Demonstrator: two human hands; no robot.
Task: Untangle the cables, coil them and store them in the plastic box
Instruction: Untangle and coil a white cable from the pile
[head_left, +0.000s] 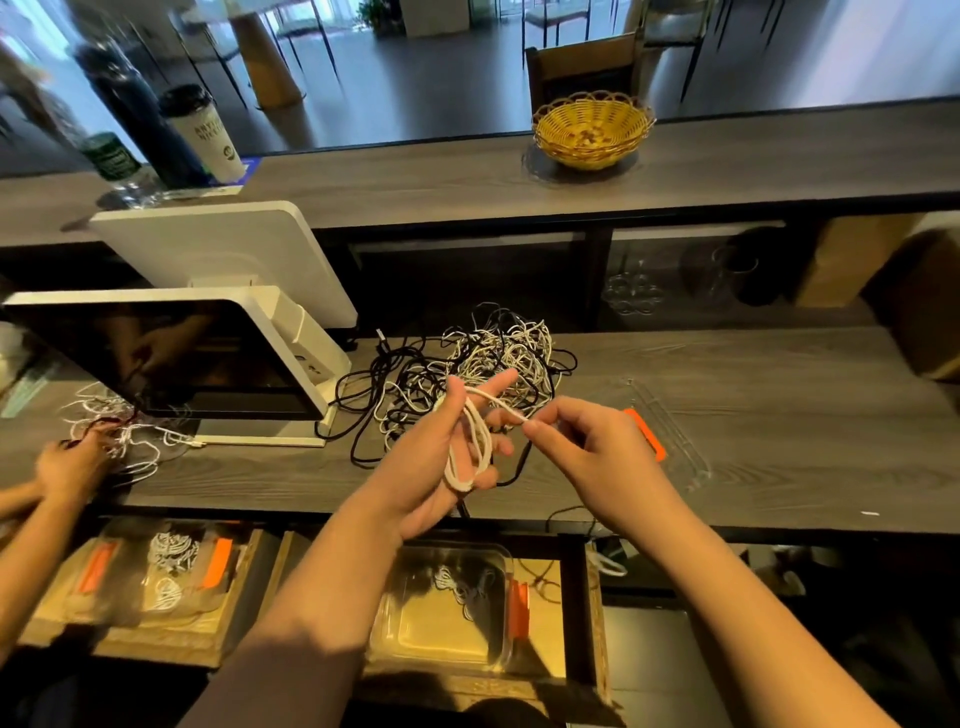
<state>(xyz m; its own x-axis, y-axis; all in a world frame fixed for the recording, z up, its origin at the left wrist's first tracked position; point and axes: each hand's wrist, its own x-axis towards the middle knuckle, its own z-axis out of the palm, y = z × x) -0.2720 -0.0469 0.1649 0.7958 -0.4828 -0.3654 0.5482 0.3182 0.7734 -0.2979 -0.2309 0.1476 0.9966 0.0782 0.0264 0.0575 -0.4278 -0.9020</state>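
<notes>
A white cable (475, 447) is wound in loops around the fingers of my left hand (441, 457), which holds it above the counter's front edge. My right hand (576, 441) pinches the cable's free end just to the right of the loops. Behind both hands lies a tangled pile of black and white cables (488, 364) on the grey wooden counter (779, 415). A clear plastic box (415, 629) with an orange clip stands on the shelf below the counter and holds a few coiled cables. A clear lid (670, 441) with an orange clip lies on the counter to the right.
A white point-of-sale terminal (171, 358) stands at the left. Another person's hand (72, 465) works on a second tangle of cables (140, 447) beside it. A second plastic box (156, 571) sits lower left. A yellow wicker basket (550, 127) and cups (202, 135) stand on the upper ledge.
</notes>
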